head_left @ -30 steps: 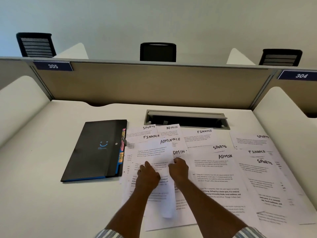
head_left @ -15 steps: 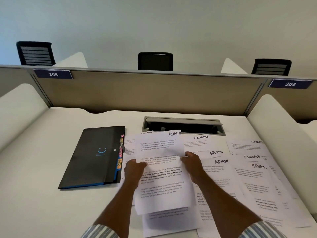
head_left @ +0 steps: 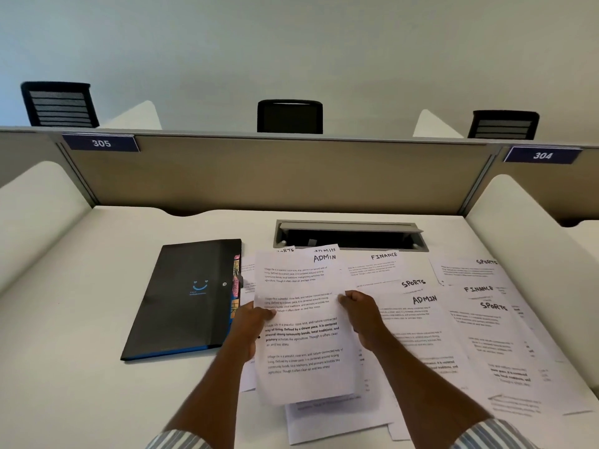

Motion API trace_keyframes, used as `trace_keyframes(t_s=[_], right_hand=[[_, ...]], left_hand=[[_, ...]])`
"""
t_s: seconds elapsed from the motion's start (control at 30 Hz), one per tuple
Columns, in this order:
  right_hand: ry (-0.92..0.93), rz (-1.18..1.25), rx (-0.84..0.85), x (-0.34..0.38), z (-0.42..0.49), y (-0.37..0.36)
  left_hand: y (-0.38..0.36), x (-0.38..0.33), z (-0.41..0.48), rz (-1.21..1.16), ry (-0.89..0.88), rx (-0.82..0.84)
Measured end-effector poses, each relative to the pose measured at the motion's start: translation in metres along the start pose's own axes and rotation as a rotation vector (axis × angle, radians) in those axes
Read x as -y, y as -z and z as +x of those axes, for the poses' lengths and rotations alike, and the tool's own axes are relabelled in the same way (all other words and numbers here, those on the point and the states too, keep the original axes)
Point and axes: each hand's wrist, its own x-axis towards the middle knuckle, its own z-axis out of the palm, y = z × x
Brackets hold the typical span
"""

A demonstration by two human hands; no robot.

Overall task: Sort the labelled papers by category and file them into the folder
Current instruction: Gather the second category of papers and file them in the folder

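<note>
Both my hands hold up a small stack of sheets labelled ADMIN (head_left: 304, 322) above the desk. My left hand (head_left: 249, 328) grips its left edge and my right hand (head_left: 361, 314) pinches its right edge. A closed black folder (head_left: 188, 299) with a blue smiley and coloured tabs lies flat to the left, just beside my left hand. More labelled papers are spread on the desk to the right: a FINANCE sheet (head_left: 376, 265), a SPORTS sheet (head_left: 466, 270), another ADMIN sheet (head_left: 418, 319) and further FINANCE and SPORTS sheets (head_left: 492, 322). Other sheets lie hidden under the held stack.
A grey cable hatch (head_left: 350, 236) is sunk into the desk behind the papers. A tan partition (head_left: 275, 176) closes the back, and white side dividers (head_left: 534, 241) flank the white desk (head_left: 81, 351). Black chairs stand beyond the partition.
My hands gathered ADMIN sheets off the desk pile and lifted them as one stack, now held upright by both side edges.
</note>
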Motion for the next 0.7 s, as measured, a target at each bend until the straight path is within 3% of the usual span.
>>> trace_keyframes(t_s=[0.07,0.2,0.4,0.53,0.7], right_hand=[[0.023,-0.153,-0.060,-0.005,-0.003,-0.002],[0.037,-0.802,-0.148,-0.028,-0.013,-0.002],[-0.033,-1.117,-0.162,-0.050,-0.022,-0.012],[-0.034,-1.158,-0.187,-0.054,-0.022,-0.018],[-0.167,-1.008,-0.186,-0.041,-0.016,-0.022]], left_hand=[[0.008,-0.002,0.001,-0.006,0.000,-0.018],[0.030,-0.004,0.006,0.001,-0.021,-0.031],[0.055,-0.003,0.012,0.029,-0.037,-0.054],[0.058,0.000,0.015,0.010,-0.030,-0.066],[0.050,-0.001,0.018,-0.002,-0.040,-0.035]])
